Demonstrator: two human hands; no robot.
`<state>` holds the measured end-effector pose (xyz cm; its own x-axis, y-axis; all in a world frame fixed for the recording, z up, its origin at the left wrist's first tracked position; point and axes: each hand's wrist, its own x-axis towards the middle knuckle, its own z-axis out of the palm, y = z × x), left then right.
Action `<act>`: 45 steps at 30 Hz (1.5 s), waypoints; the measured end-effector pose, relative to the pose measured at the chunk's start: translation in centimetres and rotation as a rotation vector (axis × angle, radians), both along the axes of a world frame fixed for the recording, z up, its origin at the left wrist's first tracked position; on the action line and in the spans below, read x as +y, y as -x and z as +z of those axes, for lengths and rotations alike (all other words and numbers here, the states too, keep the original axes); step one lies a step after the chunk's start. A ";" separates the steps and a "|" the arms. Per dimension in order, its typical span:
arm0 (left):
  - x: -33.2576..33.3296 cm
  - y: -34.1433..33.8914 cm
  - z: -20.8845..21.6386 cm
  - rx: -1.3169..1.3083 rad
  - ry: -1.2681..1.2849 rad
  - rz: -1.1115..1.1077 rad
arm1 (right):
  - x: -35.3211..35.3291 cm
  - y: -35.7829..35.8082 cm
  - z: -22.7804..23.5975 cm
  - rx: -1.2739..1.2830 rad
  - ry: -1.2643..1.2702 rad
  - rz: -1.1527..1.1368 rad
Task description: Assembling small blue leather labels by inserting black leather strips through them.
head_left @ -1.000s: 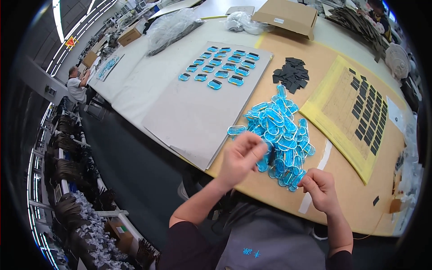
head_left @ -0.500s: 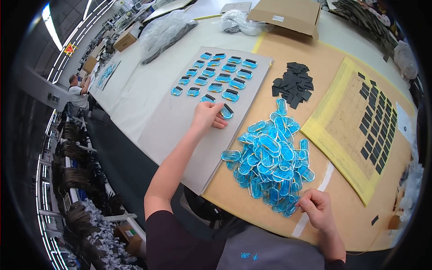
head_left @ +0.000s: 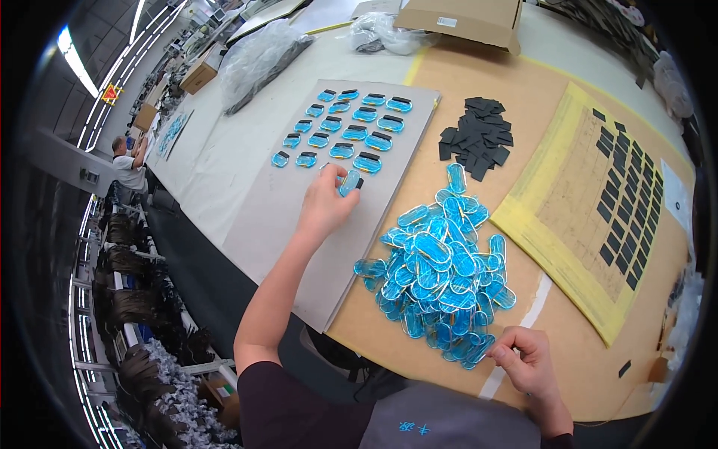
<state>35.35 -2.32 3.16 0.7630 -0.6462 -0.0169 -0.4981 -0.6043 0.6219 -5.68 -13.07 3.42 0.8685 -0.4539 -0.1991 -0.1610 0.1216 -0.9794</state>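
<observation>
My left hand (head_left: pixel 327 203) is over the grey board (head_left: pixel 273 221), its fingers closed on a blue oval piece (head_left: pixel 348 183) with a black strip on its right side. Several similar blue ovals (head_left: pixel 342 150), each with a black strip along its upper edge, lie in rows just beyond it. My right hand (head_left: pixel 525 362) rests at the near right edge of a heaped pile of plain blue ovals (head_left: pixel 441 273). Its thumb and forefinger are pinched beside the lowest ovals. Whether anything is between those fingertips is too small to make out.
Behind the pile lies a heap of black rectangular pieces (head_left: pixel 476 135). A yellow-edged panel (head_left: pixel 538 172) bearing rows of black rectangles is at the right. Farther back are a cardboard box (head_left: pixel 464 19) and clear plastic bags (head_left: pixel 265 56). Another person (head_left: pixel 129 168) stands at the far left.
My left hand has shifted left over the board, and the oval in it has turned, its strip now on the right. My right hand stays by the pile. The view has shifted slightly.
</observation>
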 end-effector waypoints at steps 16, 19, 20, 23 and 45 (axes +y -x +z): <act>0.5 -0.4 0.6 -0.377 -0.135 -0.513 | -0.2 -0.1 -0.3 0.001 0.024 -0.006; 0.6 -0.5 -0.2 -0.390 -0.096 -0.473 | -0.2 -0.1 -0.4 0.007 0.038 0.002; 0.6 -0.5 -0.6 -0.391 -0.097 -0.471 | -0.1 -0.1 -0.5 -0.002 0.035 -0.006; 0.3 -0.1 -2.1 -0.477 -0.092 -0.245 | -0.1 -0.2 -0.5 -0.007 0.029 -0.007; 3.0 -7.6 -3.2 0.118 0.191 0.283 | 0.4 0.0 0.0 0.010 0.074 -0.003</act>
<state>42.96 0.67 -0.01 0.9121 -0.4098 -0.0148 -0.2459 -0.5756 0.7799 -5.73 -12.72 3.38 0.8652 -0.4704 -0.1738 -0.1708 0.0493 -0.9841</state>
